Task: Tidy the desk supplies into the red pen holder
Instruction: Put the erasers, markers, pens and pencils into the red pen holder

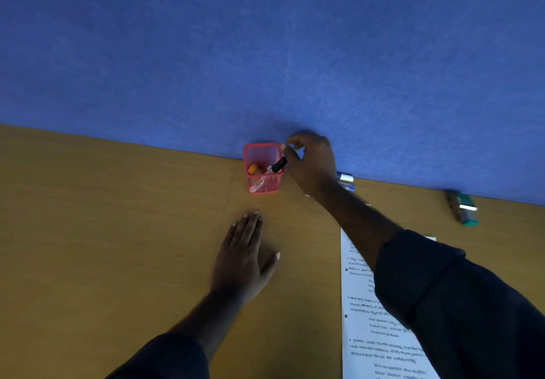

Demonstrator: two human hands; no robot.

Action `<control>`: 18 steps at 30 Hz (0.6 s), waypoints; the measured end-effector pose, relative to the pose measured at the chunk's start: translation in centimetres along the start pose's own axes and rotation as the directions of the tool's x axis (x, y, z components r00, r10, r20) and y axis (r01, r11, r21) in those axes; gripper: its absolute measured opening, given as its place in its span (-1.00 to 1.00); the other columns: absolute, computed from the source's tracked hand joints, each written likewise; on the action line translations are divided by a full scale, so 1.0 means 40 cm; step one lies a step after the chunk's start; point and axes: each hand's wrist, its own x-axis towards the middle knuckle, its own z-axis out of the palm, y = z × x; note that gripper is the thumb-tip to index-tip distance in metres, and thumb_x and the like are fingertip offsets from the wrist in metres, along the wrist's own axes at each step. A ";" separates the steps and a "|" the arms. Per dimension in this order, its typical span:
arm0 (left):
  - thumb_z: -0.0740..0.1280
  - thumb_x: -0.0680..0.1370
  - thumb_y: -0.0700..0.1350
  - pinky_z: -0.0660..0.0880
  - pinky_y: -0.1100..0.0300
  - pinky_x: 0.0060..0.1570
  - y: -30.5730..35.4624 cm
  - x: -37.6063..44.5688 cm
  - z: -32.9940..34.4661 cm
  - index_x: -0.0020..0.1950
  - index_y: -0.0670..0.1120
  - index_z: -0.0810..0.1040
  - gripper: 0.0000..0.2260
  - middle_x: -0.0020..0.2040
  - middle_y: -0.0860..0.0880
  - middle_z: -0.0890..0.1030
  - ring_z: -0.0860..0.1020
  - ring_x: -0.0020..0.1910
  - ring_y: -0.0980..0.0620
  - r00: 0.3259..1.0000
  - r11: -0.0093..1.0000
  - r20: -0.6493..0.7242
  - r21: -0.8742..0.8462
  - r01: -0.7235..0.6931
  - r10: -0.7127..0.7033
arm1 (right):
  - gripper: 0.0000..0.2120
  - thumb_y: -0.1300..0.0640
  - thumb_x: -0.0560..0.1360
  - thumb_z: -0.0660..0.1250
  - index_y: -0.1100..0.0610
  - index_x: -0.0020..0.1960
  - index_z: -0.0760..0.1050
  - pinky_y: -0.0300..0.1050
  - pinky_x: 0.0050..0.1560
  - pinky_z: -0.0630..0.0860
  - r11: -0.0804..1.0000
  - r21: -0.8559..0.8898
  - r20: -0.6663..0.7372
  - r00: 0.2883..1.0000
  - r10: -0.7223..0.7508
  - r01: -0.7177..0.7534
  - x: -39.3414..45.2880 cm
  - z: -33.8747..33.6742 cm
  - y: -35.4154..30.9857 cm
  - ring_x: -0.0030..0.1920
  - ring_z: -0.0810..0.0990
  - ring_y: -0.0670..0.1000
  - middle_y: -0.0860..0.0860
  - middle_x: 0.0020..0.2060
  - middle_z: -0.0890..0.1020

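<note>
The red mesh pen holder (249, 154) stands on the wooden desk against the blue partition. Inside it lie an orange item (252, 169) and something pale near the bottom. My right hand (311, 163) is at the holder's right rim, fingers closed on a black marker (278, 165) that tilts into the opening. Flat on the desk in front of the holder rests my left hand (244, 256), fingers together, holding nothing. Two blue-capped markers (345, 177) lie just behind my right wrist by the partition.
A printed paper sheet (371, 319) lies at the right under my right forearm. A blurred teal and white item (463, 209) sits at the far right near the partition (265, 54). The desk (118, 231) spreads to the left.
</note>
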 end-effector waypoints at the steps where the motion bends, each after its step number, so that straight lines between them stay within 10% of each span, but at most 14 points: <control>1: 0.09 0.62 0.31 -0.01 0.06 0.57 0.000 0.000 0.001 0.64 -0.11 0.07 -0.27 0.65 -0.03 0.06 0.01 0.63 0.01 1.000 1.000 0.001 -0.001 -0.001 0.001 | -0.86 0.04 0.48 0.33 0.08 -0.05 0.60 -0.21 -0.13 0.33 1.000 0.000 -0.003 1.000 0.005 -0.005 -0.001 -0.008 0.012 -0.04 0.55 0.01 -0.04 -0.15 0.63; 12: 0.05 0.62 0.32 -0.01 0.05 0.57 -0.004 0.000 0.004 0.64 -0.11 0.05 -0.27 0.66 -0.03 0.04 -0.03 0.64 0.02 1.000 1.000 0.007 0.000 -0.008 0.008 | -0.68 0.30 0.49 0.26 0.15 0.21 0.58 -0.05 0.12 0.50 0.897 -0.210 -0.015 0.919 0.394 -0.388 -0.071 -0.115 0.220 0.15 0.58 0.15 0.14 0.18 0.61; 18: 0.07 0.62 0.31 0.01 0.05 0.57 -0.005 -0.002 0.006 0.64 -0.11 0.08 -0.28 0.65 -0.04 0.07 0.00 0.63 0.01 1.000 1.000 -0.003 0.009 -0.011 0.011 | -0.57 0.32 0.50 0.26 0.13 0.35 0.43 0.08 0.14 0.50 0.883 -0.393 0.129 0.935 0.331 -0.258 -0.108 -0.112 0.253 0.21 0.48 0.18 0.13 0.25 0.52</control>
